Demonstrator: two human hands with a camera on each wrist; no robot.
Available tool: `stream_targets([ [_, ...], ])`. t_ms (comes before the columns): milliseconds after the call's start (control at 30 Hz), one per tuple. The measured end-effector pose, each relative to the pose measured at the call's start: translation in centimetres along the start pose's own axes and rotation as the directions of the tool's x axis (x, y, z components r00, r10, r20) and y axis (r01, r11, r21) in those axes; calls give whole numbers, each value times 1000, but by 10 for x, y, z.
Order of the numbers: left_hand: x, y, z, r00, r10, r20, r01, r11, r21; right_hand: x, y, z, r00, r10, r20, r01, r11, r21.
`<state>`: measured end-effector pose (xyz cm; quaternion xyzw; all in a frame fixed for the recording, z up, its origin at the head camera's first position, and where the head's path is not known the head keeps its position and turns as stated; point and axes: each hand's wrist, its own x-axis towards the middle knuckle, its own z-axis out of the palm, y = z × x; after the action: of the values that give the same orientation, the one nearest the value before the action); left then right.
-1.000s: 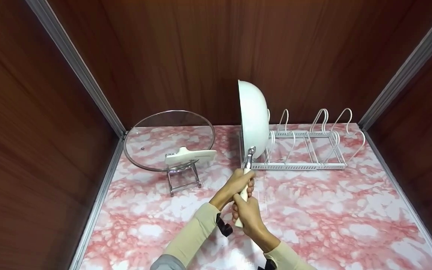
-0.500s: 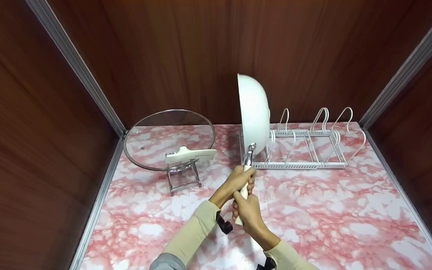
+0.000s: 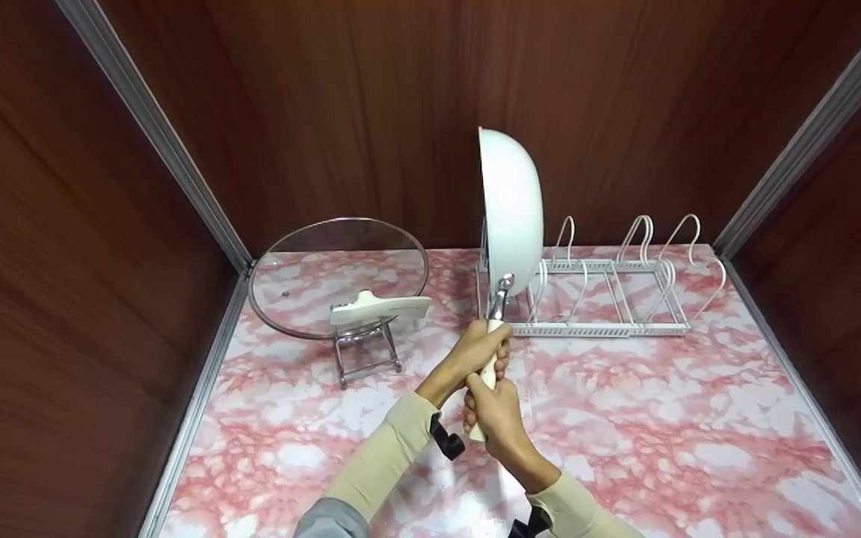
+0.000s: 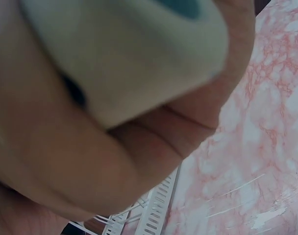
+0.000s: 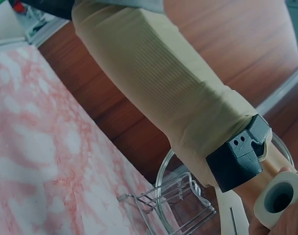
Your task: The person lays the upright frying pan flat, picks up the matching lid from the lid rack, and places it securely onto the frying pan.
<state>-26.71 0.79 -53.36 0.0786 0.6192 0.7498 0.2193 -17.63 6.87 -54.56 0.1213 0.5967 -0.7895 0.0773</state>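
Both of the person's hands are closed round a slim, cream-coloured handle (image 3: pixel 489 373): the left hand (image 3: pixel 477 350) up near the shiny metal neck (image 3: pixel 500 300), the right hand (image 3: pixel 503 415) just below it, toward the tail end. Above that grip I see the deep, round white pan (image 3: pixel 513 209) held on edge, its opening facing the bench's left edge. It is over the left end of a low white wire rack (image 3: pixel 595 330); whether they touch, I can't tell. The rack lies along the back edge of the pink-and-white marbled bench (image 3: pixel 625 433), reaching toward the back right corner. Near the back left corner, a round clear-glass lid (image 3: pixel 326 278) with a metal rim sits tilted at a small chrome wire stand (image 3: pixel 368 369).
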Motion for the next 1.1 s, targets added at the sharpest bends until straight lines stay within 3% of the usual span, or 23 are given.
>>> stream_targets([
  [1100,-9,17,9,1000,30,-7,-30,1000,-2,-9,-12,-2,999,-27,33,27,1000,13],
])
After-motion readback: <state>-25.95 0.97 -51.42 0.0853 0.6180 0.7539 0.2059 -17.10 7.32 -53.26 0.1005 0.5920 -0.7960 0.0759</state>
